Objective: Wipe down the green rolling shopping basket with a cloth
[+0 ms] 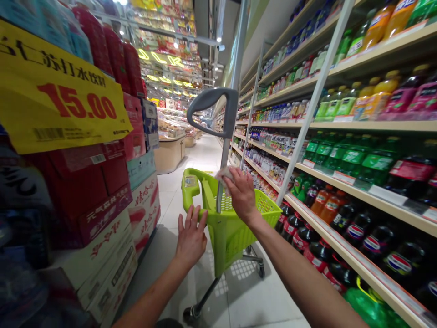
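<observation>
A bright green shopping cart [235,237] on wheels stands in front of me. From it rises a metal pole [223,159] with a grey loop handle [210,111] partway up. My right hand [241,193] is closed around a crumpled whitish wipe [223,174], pressed against the pole just above the basket; whether it is paper or cloth I cannot tell. Lower and to the left, my left hand [191,234] rests its outstretched, slightly parted fingertips on the basket's near rim. Part of the pole is hidden behind the wipe and the right fingers.
Shelves [368,123] of bottled drinks run along the right side. Stacked drink cartons [102,255] stand close on the left, under a yellow price sign [61,91]. Between them a tiled aisle [201,152] leads away past a display counter [170,152].
</observation>
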Tool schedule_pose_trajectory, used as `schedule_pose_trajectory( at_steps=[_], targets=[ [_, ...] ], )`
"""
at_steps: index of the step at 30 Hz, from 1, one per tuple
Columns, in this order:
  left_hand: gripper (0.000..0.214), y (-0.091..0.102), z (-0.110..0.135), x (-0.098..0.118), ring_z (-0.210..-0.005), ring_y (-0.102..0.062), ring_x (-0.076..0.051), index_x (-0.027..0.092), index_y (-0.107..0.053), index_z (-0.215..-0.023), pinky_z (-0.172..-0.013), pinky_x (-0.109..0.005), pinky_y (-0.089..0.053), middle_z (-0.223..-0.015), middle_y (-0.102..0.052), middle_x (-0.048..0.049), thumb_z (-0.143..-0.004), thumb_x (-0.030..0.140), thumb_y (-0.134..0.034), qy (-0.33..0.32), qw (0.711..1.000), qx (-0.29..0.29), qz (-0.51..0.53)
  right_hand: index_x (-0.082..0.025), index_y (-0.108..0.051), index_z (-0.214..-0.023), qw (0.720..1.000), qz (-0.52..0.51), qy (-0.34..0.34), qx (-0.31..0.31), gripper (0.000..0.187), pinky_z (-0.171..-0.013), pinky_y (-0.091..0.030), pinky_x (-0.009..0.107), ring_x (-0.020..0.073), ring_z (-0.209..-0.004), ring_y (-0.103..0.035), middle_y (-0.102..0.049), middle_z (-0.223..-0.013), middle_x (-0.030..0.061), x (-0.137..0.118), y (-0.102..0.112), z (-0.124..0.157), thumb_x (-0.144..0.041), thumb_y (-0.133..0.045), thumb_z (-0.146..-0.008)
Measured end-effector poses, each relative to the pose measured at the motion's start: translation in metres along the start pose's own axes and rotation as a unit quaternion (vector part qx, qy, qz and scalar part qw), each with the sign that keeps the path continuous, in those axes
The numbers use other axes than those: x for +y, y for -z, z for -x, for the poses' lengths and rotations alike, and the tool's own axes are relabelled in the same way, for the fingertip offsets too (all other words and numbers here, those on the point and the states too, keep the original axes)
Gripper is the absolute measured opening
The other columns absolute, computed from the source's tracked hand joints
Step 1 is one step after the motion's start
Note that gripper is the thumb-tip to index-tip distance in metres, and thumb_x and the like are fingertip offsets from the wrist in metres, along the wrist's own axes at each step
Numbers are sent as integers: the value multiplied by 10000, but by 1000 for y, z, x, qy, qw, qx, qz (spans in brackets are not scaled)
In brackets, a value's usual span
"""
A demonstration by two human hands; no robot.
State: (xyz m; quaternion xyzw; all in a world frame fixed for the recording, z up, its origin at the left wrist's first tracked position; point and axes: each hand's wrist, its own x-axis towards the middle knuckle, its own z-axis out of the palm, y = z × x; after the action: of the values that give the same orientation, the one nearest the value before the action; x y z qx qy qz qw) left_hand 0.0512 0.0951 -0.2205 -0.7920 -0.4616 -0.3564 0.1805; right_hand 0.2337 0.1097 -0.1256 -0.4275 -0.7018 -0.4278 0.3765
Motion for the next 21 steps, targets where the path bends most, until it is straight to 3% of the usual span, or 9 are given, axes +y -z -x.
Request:
schedule_pose_trajectory(
  at_steps=[6,13,15,19,21],
  targets=[
    [591,1,4,-2,-1322,-249,-295,197,-444,-1272,-1058,-544,-165,-1394,-370,-126,-690,195,-540,-11,1000,-3,-4,-184,-567,-1151,987,-53,137,-66,308,-1071,-219,418,206,-1303,-296,-506,-1291,42,-32,-6,51,-161,-406,-890],
    [590,1,3,0,-1325,-242,-300,171,-446,-1270,-1063,-538,-157,-1395,-363,-143,-688,182,-542,4,1000,2,0,-186,-534,-1193,998,-28,29,-48,337,-1032,-282,453,228,-1289,-322,-471,-1318,87,-20,-5,22,-143,-393,-889],
    [595,0,4,0,-1326,-239,-297,181,-438,-1275,-1065,-536,-153,-1396,-362,-137,-690,187,-543,-1,1000,3,2,-192,-552,-1167,996,-50,29,-62,327,-1015,-323,427,218,-1291,-320,-486,-1306,78,-30,-10,45,-140,-387,-889],
    [613,0,4,-2,-1332,-224,-295,188,-416,-1291,-1066,-531,-154,-1407,-346,-132,-691,191,-541,-6,1000,1,-3,-183,-610,-1045,990,-85,14,-110,252,-938,-414,416,228,-1256,-377,-537,-1252,84,-60,-21,131,-155,-422,-880],
    [615,1,3,-2,-1331,-224,-299,186,-411,-1294,-1062,-537,-160,-1409,-342,-135,-691,185,-535,-3,1000,-5,-6,-186,-622,-999,986,-98,6,-131,242,-906,-440,409,217,-1225,-420,-569,-1211,87,-68,-21,156,-137,-418,-877]
  ],
)
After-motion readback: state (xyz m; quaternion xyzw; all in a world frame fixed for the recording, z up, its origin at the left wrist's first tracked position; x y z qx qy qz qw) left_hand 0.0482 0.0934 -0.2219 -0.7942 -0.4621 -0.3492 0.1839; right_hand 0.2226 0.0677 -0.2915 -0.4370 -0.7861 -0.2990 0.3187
